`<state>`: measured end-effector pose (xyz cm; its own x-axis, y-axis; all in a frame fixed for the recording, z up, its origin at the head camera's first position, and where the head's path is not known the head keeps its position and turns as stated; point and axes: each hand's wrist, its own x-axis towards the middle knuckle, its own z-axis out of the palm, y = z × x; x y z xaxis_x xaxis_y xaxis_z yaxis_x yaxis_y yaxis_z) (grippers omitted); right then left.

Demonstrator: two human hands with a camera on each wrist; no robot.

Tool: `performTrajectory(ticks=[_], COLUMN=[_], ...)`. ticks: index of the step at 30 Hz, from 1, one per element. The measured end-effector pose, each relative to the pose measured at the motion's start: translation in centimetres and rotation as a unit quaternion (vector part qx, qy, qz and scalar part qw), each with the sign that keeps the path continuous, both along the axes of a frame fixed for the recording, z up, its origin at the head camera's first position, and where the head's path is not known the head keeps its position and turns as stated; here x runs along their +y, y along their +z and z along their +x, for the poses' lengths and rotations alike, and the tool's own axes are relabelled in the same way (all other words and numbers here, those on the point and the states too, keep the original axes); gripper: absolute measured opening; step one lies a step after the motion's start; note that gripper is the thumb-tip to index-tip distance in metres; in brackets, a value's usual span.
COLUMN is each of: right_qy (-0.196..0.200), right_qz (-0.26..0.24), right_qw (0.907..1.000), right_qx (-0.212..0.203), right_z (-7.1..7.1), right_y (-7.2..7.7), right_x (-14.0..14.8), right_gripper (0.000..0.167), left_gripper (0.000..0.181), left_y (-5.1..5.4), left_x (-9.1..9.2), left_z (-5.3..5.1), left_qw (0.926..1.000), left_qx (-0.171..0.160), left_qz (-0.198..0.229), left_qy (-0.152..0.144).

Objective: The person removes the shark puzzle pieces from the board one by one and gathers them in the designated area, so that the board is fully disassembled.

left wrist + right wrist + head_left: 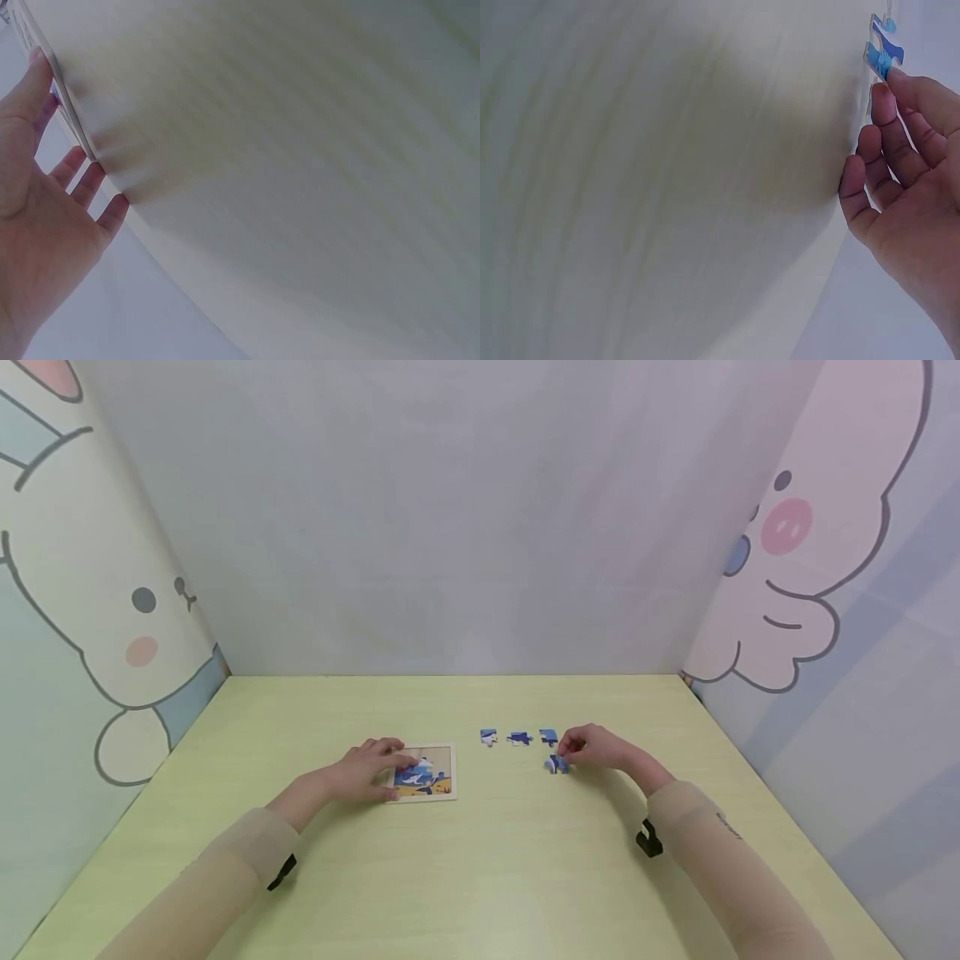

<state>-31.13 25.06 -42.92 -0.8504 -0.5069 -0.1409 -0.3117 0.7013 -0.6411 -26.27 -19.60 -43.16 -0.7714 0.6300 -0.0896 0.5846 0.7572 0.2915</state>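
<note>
1. Pinching a blue and white puzzle piece, your right hand had its thumb and pointer finger close together. I could not tell if the piece was lifted off the table.
2. Your left hand had its fingers spread. It touched the left side of the puzzle tray, with one finger over the picture and the thumb near the bottom corner.
3. The tray lay flat on the table, to the left of the piece. The middle and bottom of its picture looked filled in, but bare tan showed along the top. I'd guess more than half was done.
4. Three loose pieces sat in a row farther back: a pale one, a dark blue one and a blue one. So four pieces seemed left.
5. Your left hand hid part of the tray and might have been in the way. A bunny drawing was on the left wall.
</note>
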Motion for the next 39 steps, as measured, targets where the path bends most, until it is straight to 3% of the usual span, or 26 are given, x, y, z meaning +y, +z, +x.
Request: performTrajectory(ticks=[12,19,25,39], right_qy=[0.004,0.033,0.032,0.038], right_qz=[0.023,0.004,-0.002,-0.02], right_qw=[0.9995,0.9977,0.9942,0.9917], right_qx=[0.02,0.06,0.103,0.121], right_z=[-0.1,0.4,0.6,1.6], right_y=[0.0,1.8,3.5,6.6], right_x=[-0.3,-1.6,-3.2,-7.5], right_gripper=[0.007,0.014,0.026,0.02], left_gripper=[0.061,0.061,0.06,0.066], left_y=[0.0,-0.3,-0.3,0.1], left_x=[0.0,-0.1,-0.1,0.3], left_z=[-0.2,-0.3,-0.1,0.3], left_qw=[1.0,1.0,1.0,0.9993], left_qx=[-0.007,-0.003,-0.001,-0.012], left_qz=[0.001,0.001,0.008,0.02], left_qy=[0.004,0.003,0.004,0.029])
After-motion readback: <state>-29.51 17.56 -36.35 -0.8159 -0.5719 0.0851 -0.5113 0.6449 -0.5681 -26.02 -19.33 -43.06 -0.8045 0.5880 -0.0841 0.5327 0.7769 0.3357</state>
